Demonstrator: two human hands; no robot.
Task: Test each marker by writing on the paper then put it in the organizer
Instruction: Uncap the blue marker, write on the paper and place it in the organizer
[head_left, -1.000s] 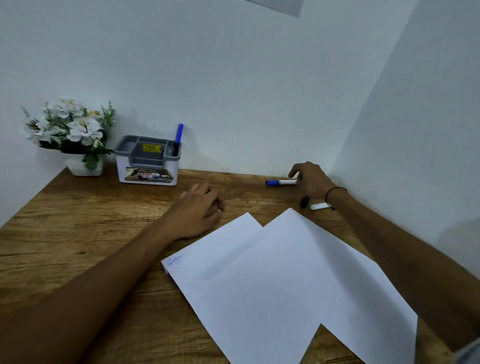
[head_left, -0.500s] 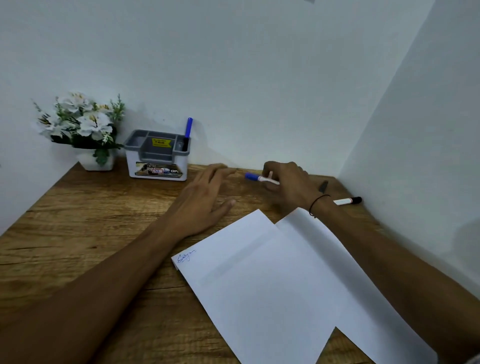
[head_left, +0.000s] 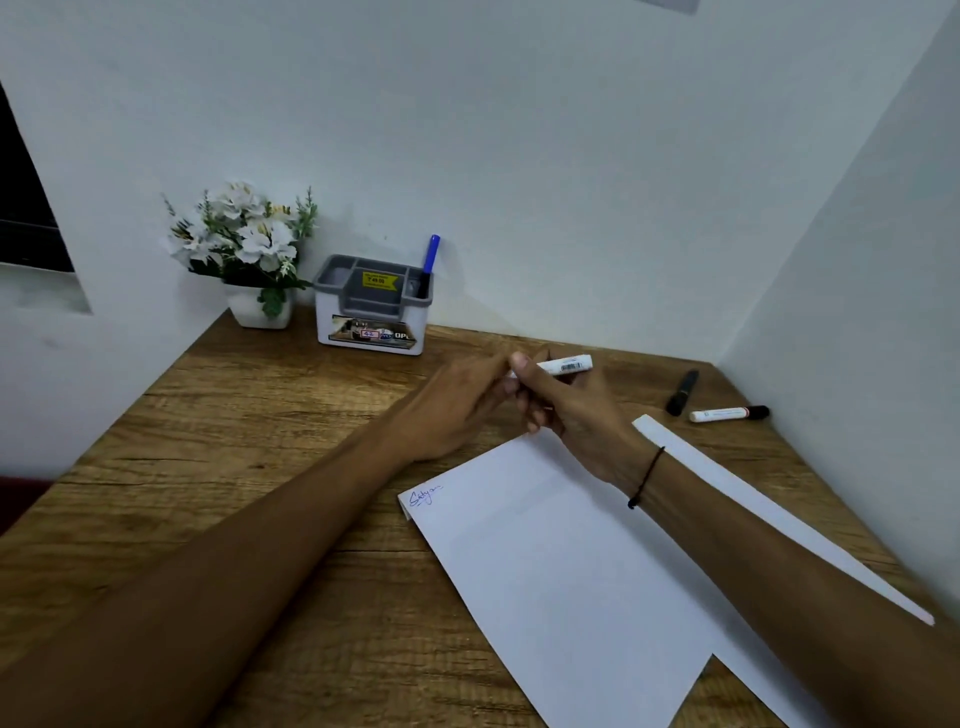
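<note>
My right hand (head_left: 574, 415) grips a white-barrelled marker (head_left: 566, 366) above the desk, its blue cap end hidden. My left hand (head_left: 457, 402) meets it there, fingers closed around that hidden cap end. Two white sheets of paper (head_left: 571, 571) lie overlapped below the hands, with a small blue scribble (head_left: 425, 496) at the near sheet's top left corner. The grey and white organizer (head_left: 371, 312) stands at the back by the wall with one blue marker (head_left: 430, 257) upright in its right slot. A black marker (head_left: 682, 392) and a white marker with a black cap (head_left: 727, 413) lie at the back right corner.
A white pot of white flowers (head_left: 244, 249) stands left of the organizer. The wooden desk (head_left: 234, 441) is boxed in by walls at the back and on the right. A dark window opening (head_left: 26, 208) is in the left wall.
My right hand picked the blue-capped marker off the desk at the back and carried it left toward the middle. My left hand rose from the desk and closed on its cap end.
</note>
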